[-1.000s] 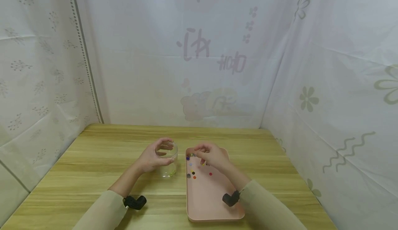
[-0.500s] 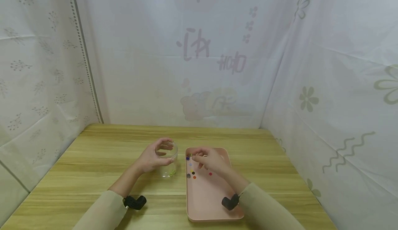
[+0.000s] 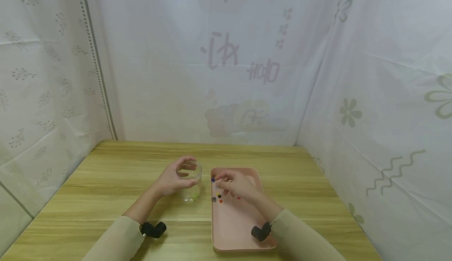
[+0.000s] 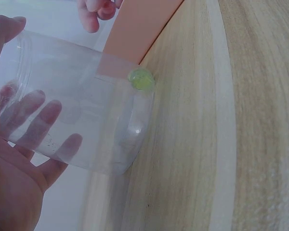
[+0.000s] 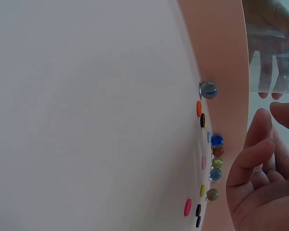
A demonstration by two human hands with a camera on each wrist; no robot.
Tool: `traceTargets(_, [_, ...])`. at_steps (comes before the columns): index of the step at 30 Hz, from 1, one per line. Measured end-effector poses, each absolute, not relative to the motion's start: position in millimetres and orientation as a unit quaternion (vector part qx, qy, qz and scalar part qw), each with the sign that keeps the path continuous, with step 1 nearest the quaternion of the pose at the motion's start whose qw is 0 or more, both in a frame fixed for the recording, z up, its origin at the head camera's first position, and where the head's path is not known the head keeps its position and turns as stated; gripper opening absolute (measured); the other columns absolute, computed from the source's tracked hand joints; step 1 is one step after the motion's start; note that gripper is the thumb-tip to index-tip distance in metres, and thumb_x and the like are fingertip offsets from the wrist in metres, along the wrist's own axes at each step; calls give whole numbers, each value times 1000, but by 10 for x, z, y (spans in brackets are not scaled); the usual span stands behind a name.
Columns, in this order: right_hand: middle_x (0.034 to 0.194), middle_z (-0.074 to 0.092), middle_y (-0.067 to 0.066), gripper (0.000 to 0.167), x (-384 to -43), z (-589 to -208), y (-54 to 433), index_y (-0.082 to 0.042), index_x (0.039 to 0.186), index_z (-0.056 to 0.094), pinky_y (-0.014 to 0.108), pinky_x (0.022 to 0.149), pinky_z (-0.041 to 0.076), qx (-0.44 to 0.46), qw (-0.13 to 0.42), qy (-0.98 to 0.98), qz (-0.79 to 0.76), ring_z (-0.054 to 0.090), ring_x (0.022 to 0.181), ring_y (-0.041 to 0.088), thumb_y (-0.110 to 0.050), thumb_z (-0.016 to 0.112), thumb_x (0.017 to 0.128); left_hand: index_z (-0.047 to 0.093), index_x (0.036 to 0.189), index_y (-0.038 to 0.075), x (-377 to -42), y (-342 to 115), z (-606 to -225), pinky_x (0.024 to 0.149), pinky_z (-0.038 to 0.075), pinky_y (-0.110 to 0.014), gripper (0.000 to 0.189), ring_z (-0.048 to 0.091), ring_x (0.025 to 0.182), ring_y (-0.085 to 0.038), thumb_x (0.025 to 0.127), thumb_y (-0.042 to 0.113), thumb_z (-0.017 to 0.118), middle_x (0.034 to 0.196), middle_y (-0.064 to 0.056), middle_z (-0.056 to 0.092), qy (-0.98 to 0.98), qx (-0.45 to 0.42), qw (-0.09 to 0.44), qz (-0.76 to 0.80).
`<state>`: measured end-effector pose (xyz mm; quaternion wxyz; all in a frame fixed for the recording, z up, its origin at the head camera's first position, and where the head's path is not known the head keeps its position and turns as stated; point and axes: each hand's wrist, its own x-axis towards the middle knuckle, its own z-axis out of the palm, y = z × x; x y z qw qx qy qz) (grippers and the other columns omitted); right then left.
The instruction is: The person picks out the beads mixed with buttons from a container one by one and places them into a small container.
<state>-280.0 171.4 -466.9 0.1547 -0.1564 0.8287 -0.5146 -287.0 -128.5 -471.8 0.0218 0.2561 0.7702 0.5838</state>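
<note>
My left hand grips a clear jar near its rim, thumb on the near side and fingers round the far side. The jar stands upright on the table with yellow-green marbles at its bottom. My right hand hovers over the far left part of a pink tray, its fingers bent and nothing visible between thumb and index finger. Below it lie small round buttons, one of them orange and another pink. Several glass marbles, including a blue one, line the tray's left wall.
The wooden table bears the jar just left of the tray. White patterned cloth hangs behind it and along both sides. A black wrist camera on the right sleeve hangs over the tray's near right side.
My right hand has shifted left and slightly toward me over the tray, its fingertips coming lower beside the left wall. My left hand and the jar have stayed in place.
</note>
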Motion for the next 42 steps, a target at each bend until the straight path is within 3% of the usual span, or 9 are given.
traceTargets(6, [98, 74, 19, 28, -2778, -4690, 1706, -12, 125, 76, 27, 53, 44, -158, 170, 828, -510, 64, 64, 17, -28, 78, 103, 53, 152, 6, -2869, -1279, -4715, 110, 57, -64, 72, 63, 135, -50, 91, 19, 89, 144, -21, 66, 771, 251, 26, 584])
traceTargets(14, [96, 73, 0, 35, -2792, -4769, 1737, -12, 131, 72, 26, 59, 48, -184, 202, 828, -489, 66, 71, 15, -23, 80, 99, 53, 152, 6, -2877, -1282, -4714, 111, 57, -62, 71, 60, 138, -52, 91, 17, 88, 145, -22, 65, 768, 247, 31, 590])
traceTargets(23, [92, 74, -1, 34, -2789, -4822, 1725, -9, 128, 72, 27, 57, 44, -192, 230, 824, -482, 59, 70, 13, -11, 79, 95, 53, 153, 5, -2865, -1280, -4705, 111, 56, -63, 72, 62, 138, -50, 91, 18, 88, 145, -20, 65, 773, 248, 29, 583])
traceTargets(30, [91, 73, -1, 35, -2789, -4855, 1730, -9, 124, 73, 24, 59, 44, -194, 234, 831, -466, 57, 72, 10, -15, 87, 92, 53, 154, 6, -2860, -1277, -4698, 111, 56, -63, 73, 61, 138, -50, 92, 20, 88, 146, -19, 65, 772, 252, 30, 582])
traceTargets(42, [86, 70, -3, 30, -2783, -4879, 1725, -12, 119, 76, 22, 59, 44, -192, 233, 838, -454, 56, 70, 9, -15, 88, 92, 55, 152, 10, -2857, -1282, -4701, 110, 58, -61, 70, 61, 138, -52, 91, 20, 88, 145, -21, 65, 769, 250, 31, 587])
